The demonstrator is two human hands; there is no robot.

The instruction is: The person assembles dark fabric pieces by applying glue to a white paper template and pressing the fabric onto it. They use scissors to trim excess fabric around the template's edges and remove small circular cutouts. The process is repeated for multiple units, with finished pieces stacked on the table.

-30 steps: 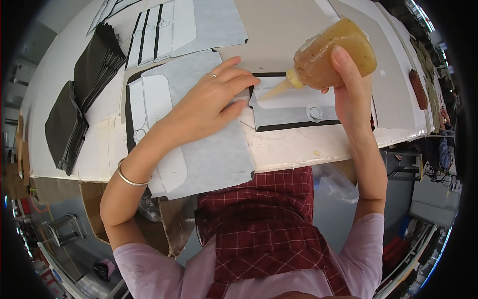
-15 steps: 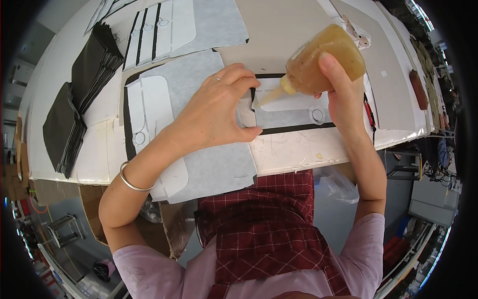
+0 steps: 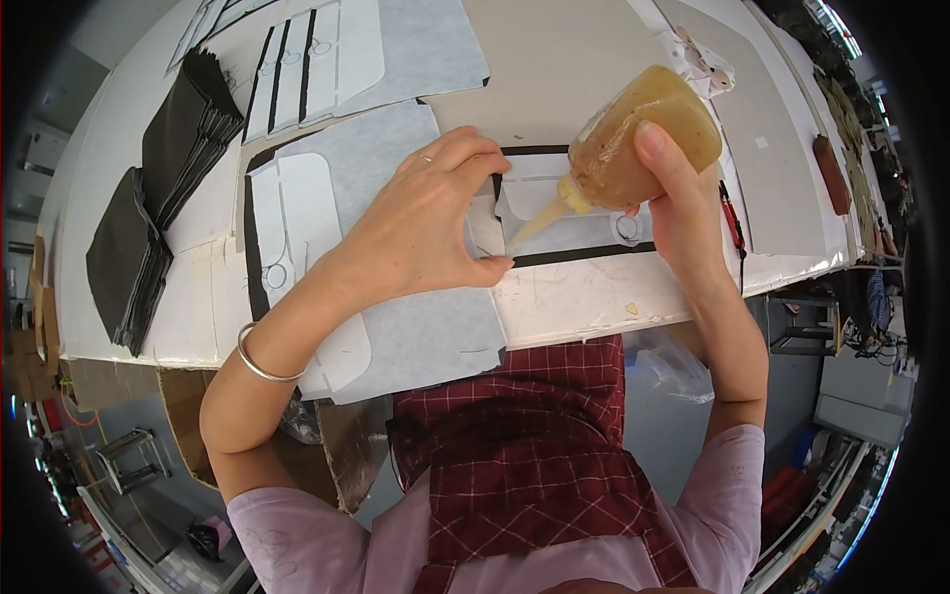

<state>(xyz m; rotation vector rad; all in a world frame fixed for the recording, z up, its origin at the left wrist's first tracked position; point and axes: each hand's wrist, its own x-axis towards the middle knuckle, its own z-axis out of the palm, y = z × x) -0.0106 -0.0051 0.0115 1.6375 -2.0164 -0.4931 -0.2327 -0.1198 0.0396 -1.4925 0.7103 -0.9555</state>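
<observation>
My right hand (image 3: 681,193) grips a squeeze bottle (image 3: 643,139) of cloudy amber liquid, tilted with its long nozzle pointing down to the left. The nozzle tip is at the near left corner of a black-edged fabric panel (image 3: 584,234), which has a white sheet and a small ring outline on it. At that panel's left end is my left hand (image 3: 435,208), thumb and fingers spread apart at its two corners. Under my left wrist and forearm lies a larger pale grey-blue panel (image 3: 426,327) with a white rounded piece on its left.
Folded black fabric stacks (image 3: 129,257) lie at the left of the white table (image 3: 584,307). More pale panels (image 3: 426,49) are at the far side. A red pen-like tool (image 3: 732,220) and a brown oblong object (image 3: 831,176) lie to the right.
The bottle has moved toward me, its nozzle tip travelling down the panel's left edge to the near corner. My left hand stays almost in place.
</observation>
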